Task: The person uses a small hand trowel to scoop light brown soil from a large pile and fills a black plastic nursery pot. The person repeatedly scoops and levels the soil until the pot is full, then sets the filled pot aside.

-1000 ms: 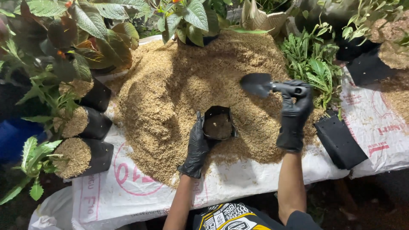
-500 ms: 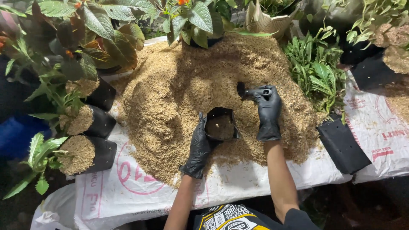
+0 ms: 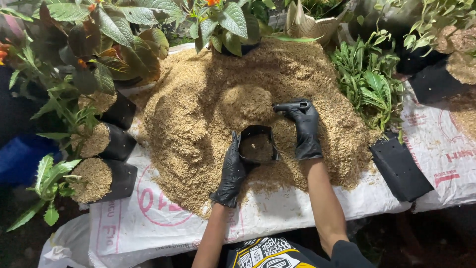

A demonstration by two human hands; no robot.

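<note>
Both gloved hands work at the husk pile [image 3: 198, 114]. The left hand [image 3: 232, 171] curls its fingers around the side of a small black grow bag [image 3: 257, 145], holding it upright at the pile's near edge. The right hand [image 3: 306, 130], just beside the bag, grips a trowel handle [image 3: 291, 105], its blade buried in husks. The bag stands open and partly filled.

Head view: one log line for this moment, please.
left hand: holds black grow bag open | right hand: grips trowel handle, blade buried in husk pile | bag: part-filled
</note>
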